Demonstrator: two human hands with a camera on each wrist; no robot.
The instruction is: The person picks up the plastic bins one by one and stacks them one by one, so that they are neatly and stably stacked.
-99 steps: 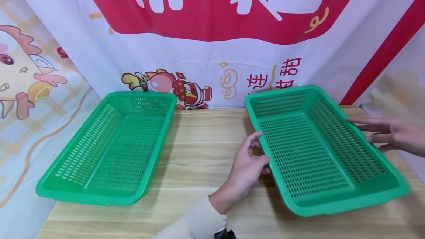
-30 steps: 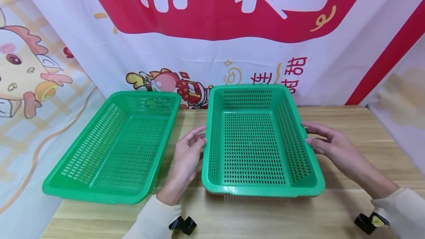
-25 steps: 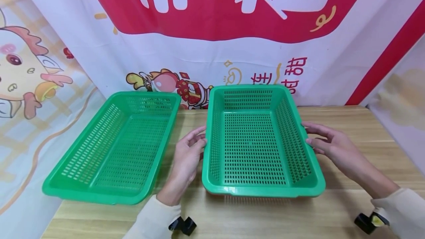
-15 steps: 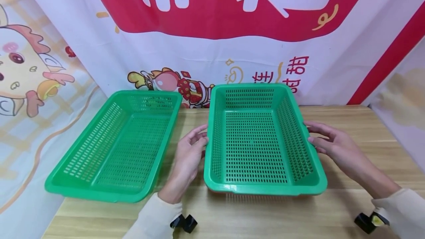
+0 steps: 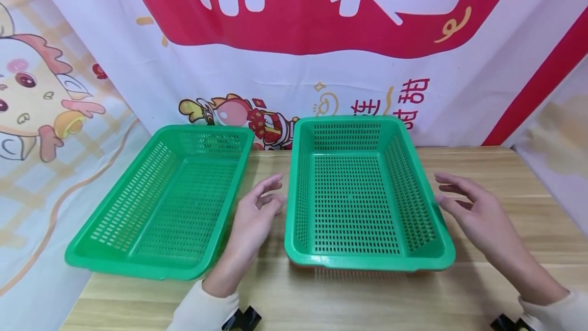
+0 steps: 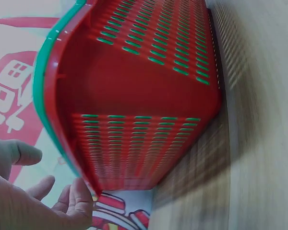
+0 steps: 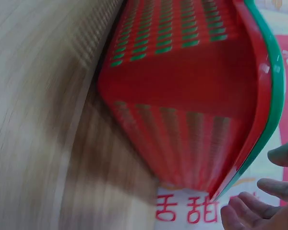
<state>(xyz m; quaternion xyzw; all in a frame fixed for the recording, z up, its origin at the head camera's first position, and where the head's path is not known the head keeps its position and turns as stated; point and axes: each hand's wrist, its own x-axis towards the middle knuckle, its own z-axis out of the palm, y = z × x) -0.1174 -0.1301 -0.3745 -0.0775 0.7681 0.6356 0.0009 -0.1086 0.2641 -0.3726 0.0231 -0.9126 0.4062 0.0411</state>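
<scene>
At the near edge, behind both hands, two pale sleeves [image 5: 205, 308] ended at wrists bearing two black devices [image 5: 242, 319], one each. Just ahead were two hands: the left hand [image 5: 250, 221] and the right hand [image 5: 482, 218], fingertips turned toward each other, fingers loosely bent, gripping nothing. Each was just beside a basket rim; whether any fingertip brushed it could not be told.

Between the hands sat one green basket [image 5: 353, 198], nested inside one red basket [image 6: 129, 86], whose slotted walls showed in both wrist views. The pair stood on one wooden table [image 5: 321, 303].

The step in hand appeared to be setting this pair down and letting go. Doing it well called for drawing both hands straight outward, evenly, so that no finger snagged a rim or turned the baskets. Had the pair needed straightening, equal light pressure from both sides would have served better than a tug from one.

Left of the left hand, well apart from the right, stood a second green basket [image 5: 179, 203]; two green and one red were in sight. Beyond the hands hung a printed cloth [image 5: 257, 78] in red and white.
</scene>
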